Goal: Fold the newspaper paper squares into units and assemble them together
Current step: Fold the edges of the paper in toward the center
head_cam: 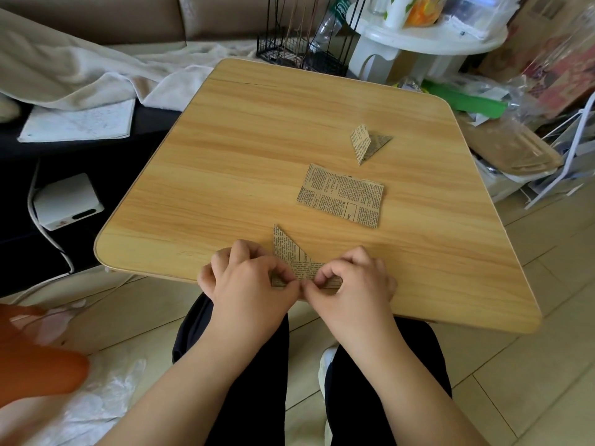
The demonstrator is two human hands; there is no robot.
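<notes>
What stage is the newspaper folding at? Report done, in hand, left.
Done: one folded unit lies at the far right of the table. In hand: the left hand and right hand are creasing a second piece. Left: the flat squares, and all assembly.

Two folded units [368,141] [291,252], one flat stack [343,196].
</notes>
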